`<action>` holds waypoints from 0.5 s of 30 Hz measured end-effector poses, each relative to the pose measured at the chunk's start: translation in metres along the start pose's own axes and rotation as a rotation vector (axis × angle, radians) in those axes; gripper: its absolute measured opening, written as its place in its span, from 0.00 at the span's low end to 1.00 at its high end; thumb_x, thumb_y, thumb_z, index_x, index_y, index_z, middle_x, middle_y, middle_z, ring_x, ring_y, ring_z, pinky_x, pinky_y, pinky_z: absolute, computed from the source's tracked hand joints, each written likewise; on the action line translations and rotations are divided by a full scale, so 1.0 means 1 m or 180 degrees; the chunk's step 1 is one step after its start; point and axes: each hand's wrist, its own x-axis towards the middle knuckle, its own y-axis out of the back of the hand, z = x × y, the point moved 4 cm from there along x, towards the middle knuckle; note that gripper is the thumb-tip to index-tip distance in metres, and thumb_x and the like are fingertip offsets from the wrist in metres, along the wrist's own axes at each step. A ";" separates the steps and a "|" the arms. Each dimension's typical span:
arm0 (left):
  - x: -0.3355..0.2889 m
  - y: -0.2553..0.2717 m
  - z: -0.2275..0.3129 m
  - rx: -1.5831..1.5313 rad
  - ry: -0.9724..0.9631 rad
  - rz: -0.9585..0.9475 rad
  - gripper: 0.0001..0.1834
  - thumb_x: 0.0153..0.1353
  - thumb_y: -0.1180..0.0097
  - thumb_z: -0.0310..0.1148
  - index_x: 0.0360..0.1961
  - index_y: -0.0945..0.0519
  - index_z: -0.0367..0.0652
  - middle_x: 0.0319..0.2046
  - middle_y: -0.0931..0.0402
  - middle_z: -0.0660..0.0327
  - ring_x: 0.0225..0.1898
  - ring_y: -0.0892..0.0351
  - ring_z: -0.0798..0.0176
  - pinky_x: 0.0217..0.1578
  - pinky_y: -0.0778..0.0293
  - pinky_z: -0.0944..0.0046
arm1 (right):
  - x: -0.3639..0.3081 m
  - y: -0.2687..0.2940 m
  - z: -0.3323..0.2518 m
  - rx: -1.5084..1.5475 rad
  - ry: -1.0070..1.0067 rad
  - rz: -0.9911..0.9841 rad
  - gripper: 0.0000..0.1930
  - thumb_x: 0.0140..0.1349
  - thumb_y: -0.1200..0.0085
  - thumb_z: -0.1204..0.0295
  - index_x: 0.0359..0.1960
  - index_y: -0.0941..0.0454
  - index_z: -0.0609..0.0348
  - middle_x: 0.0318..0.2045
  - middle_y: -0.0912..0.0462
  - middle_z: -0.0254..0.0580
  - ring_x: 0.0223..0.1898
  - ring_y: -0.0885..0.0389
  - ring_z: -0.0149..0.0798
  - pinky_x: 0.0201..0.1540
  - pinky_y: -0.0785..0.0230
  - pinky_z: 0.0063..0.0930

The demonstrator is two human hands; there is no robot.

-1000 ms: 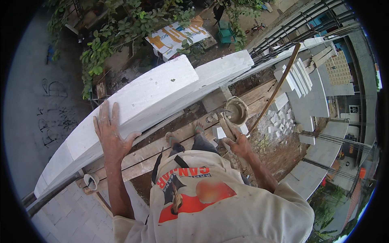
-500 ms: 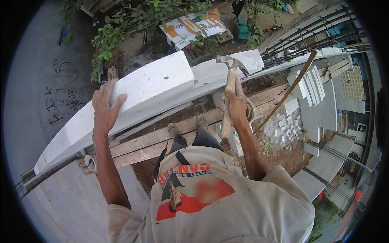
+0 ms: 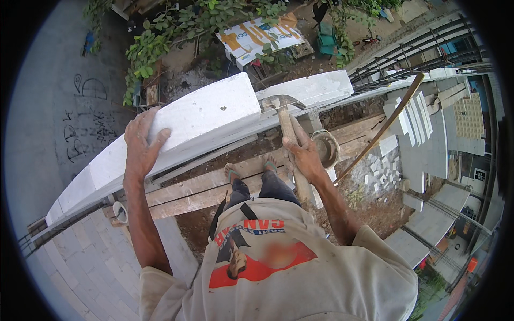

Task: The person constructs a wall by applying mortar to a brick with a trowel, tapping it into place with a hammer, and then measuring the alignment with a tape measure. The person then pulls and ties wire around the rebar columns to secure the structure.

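Head view: a person is standing on planks [image 3: 166, 200] and leaning over a wall of white blocks, both bare hands working at its top.
Left hand: the hand [image 3: 142, 144] is lying spread over the upper white block [image 3: 214, 109], its fingers reaching across the top and its thumb resting apart from them; it is touching the block without clenching.
Right hand: the fingers of this hand [image 3: 308, 155] are wrapping round the wooden handle of a claw hammer [image 3: 287, 125], grasping it firmly.
Hammer: its head is sitting just beyond the upper block's right end, above the lower course [image 3: 316, 88]; whether metal and block are touching is not showing clearly.
Upper block: it is sitting along the lower course, its right end forming a step.
Wall so far: judging by how things are lying, the left stretch is already carrying its upper course, while the lower course to the right is showing a bare top, with no upper block covering it.
Mortar gear: a bucket [image 3: 337, 152] is standing near the right hand, and a smaller pail [image 3: 121, 213] is standing at the planks' left end.
Ground: white offcuts [image 3: 383, 168] are lying scattered beyond a slanting brown stick [image 3: 383, 125].
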 end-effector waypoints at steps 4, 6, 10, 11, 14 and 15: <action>-0.001 0.004 0.007 0.0011 -0.0030 0.0050 0.32 0.65 0.38 0.50 0.67 0.25 0.46 0.62 0.26 0.51 0.66 0.33 0.45 0.72 0.48 0.46 | -0.003 0.007 -0.015 0.0203 -0.0027 -0.0106 0.34 0.75 0.46 0.70 0.81 0.44 0.46 0.30 0.22 0.33 0.23 0.26 0.25 0.22 0.30 0.22; -0.001 0.005 0.008 -0.0034 -0.0062 0.0047 0.32 0.65 0.38 0.49 0.66 0.25 0.46 0.61 0.26 0.51 0.66 0.33 0.46 0.72 0.48 0.46 | -0.005 0.003 -0.026 0.1119 -0.0219 0.0450 0.33 0.76 0.47 0.71 0.80 0.43 0.44 0.30 0.23 0.31 0.22 0.29 0.23 0.19 0.34 0.22; -0.002 0.002 0.003 -0.0004 -0.0095 0.0078 0.31 0.64 0.38 0.48 0.66 0.24 0.47 0.62 0.26 0.52 0.66 0.33 0.46 0.71 0.48 0.46 | -0.015 -0.022 -0.014 -0.0323 0.0100 -0.0220 0.34 0.73 0.46 0.75 0.80 0.41 0.51 0.38 0.22 0.31 0.34 0.27 0.23 0.33 0.29 0.22; -0.003 0.002 0.002 -0.0019 -0.0107 0.0094 0.31 0.64 0.38 0.48 0.66 0.24 0.48 0.62 0.26 0.52 0.66 0.33 0.46 0.71 0.48 0.46 | -0.015 -0.015 -0.015 -0.0322 0.0103 -0.0222 0.34 0.73 0.46 0.75 0.80 0.41 0.51 0.38 0.22 0.31 0.34 0.27 0.23 0.33 0.29 0.22; -0.002 0.004 0.005 -0.0044 -0.0140 0.0098 0.31 0.64 0.37 0.48 0.66 0.24 0.48 0.62 0.26 0.52 0.66 0.33 0.46 0.71 0.48 0.46 | -0.010 0.001 -0.016 0.0239 -0.0039 -0.0084 0.34 0.72 0.46 0.75 0.79 0.41 0.51 0.39 0.21 0.32 0.34 0.27 0.23 0.33 0.29 0.21; -0.001 0.004 0.006 -0.0041 -0.0148 0.0103 0.31 0.64 0.37 0.48 0.66 0.24 0.48 0.62 0.26 0.52 0.66 0.33 0.46 0.71 0.48 0.46 | -0.007 0.001 -0.016 0.0188 0.0066 0.0111 0.34 0.72 0.46 0.75 0.79 0.41 0.51 0.38 0.20 0.33 0.32 0.27 0.23 0.31 0.29 0.21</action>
